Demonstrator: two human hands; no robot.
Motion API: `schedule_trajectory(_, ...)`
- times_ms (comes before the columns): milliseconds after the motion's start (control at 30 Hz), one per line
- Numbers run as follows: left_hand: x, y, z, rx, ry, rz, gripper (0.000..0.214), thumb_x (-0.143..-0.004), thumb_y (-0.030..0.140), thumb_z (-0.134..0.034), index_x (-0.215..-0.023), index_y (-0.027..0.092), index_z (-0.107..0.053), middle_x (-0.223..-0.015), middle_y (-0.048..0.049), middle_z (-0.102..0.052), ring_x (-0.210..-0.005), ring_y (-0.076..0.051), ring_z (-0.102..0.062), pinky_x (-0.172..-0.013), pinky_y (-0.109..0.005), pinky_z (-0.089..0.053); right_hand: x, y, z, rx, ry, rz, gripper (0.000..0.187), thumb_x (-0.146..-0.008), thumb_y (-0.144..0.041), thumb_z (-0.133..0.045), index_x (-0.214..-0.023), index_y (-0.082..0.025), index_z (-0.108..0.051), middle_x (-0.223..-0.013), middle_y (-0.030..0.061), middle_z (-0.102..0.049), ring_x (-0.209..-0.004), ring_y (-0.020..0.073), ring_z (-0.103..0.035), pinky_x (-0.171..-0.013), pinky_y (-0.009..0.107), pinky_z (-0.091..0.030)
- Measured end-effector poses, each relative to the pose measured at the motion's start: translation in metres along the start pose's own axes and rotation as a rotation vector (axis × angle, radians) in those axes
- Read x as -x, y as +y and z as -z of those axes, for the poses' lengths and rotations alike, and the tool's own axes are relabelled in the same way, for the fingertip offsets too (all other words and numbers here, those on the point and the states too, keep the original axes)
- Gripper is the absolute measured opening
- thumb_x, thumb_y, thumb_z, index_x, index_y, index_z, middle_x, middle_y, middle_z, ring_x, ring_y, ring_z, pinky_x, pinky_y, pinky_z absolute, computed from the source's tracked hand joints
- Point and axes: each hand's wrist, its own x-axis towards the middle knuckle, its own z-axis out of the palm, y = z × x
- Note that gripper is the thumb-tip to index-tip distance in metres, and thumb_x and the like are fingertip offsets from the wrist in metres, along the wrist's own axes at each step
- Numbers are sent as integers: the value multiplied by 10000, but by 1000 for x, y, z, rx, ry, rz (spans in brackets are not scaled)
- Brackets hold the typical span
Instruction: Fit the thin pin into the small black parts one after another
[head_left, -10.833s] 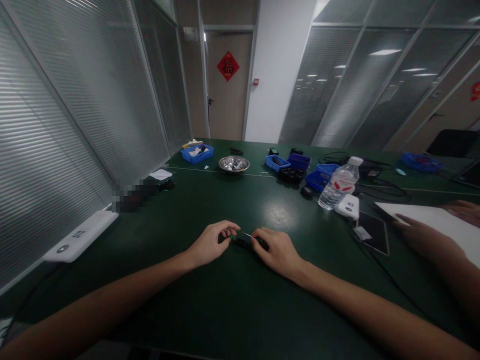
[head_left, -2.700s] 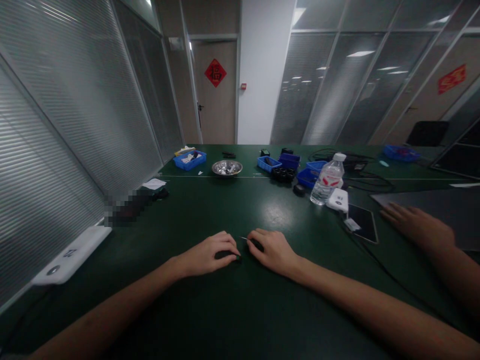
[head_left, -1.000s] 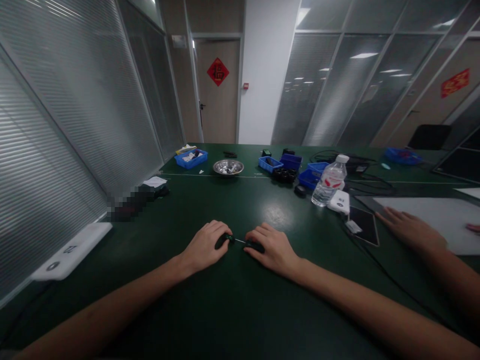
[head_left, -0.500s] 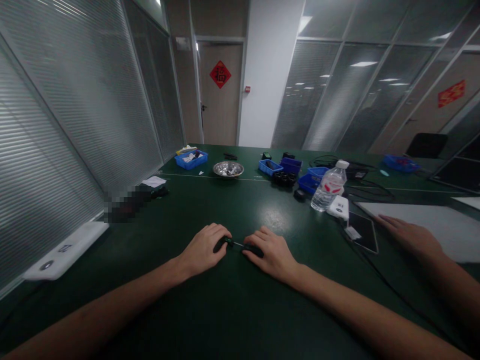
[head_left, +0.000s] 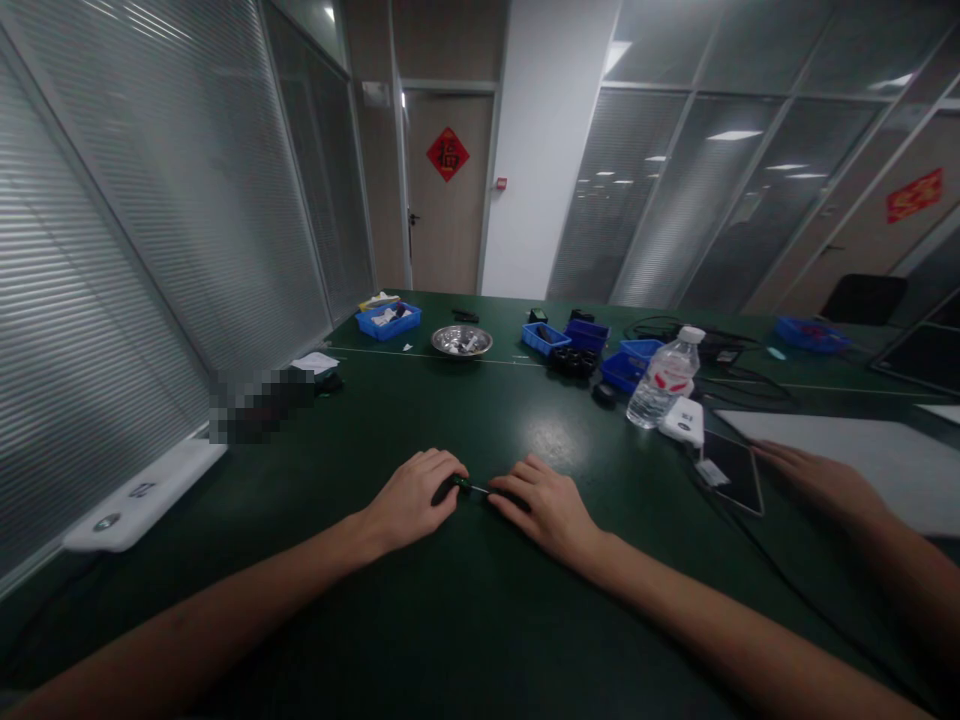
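My left hand (head_left: 416, 497) is closed around a small dark object with a green part (head_left: 461, 484), mostly hidden by the fingers. My right hand (head_left: 549, 505) grips a screwdriver (head_left: 479, 489) whose dark handle is largely covered by the fingers. Its thin metal shaft spans the short gap between both hands, pointing left to the green part. I cannot tell exactly how the tip meets it. Both hands stay low over the dark green table (head_left: 450, 620).
A metal bowl (head_left: 462, 341) and a blue tray (head_left: 390, 321) stand at the back. A water bottle (head_left: 665, 378), a white device (head_left: 682, 420) and a tablet (head_left: 731, 470) lie to the right. Another person's hand (head_left: 817, 483) rests beyond. A white power bank-like block (head_left: 146, 497) lies left.
The view has shifted slightly. My right fingers have rolled over the screwdriver handle, so less of it shows. The left hand keeps its hold on the dark object.
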Motion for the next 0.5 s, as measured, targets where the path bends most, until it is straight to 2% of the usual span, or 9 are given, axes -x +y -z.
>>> schedule_trajectory(200,0,-1,-1,-3,9,7,253,-978,196,-562,-1220,218,-633,-1184,-47,-650,-1068,-222,-586,-941,-385,-479,1,-1,-2,12,33,-11,301,-989,-427,-586,-1200,-230,-670,-1064,81,-678,-988,239,-560,-741,331,-488)
schedule_trajectory(400,0,-1,-1,-32,8,-3,239,-963,199,-596,-1197,208,-646,-1155,-40,-654,-1040,-214,-588,-924,-378,-482,0,-1,-4,19,113,40,250,-902,-328,-682,-1125,-218,-659,-1144,101,-639,-1081,286,-533,-912,442,-473)
schedule_trajectory(500,1,-2,-3,-31,8,-17,230,-969,211,-605,-1194,215,-650,-1141,-36,-660,-1030,-211,-592,-930,-376,-482,0,-1,-5,6,118,41,204,-912,-311,-682,-1093,-220,-656,-1144,98,-629,-1079,283,-536,-917,448,-471)
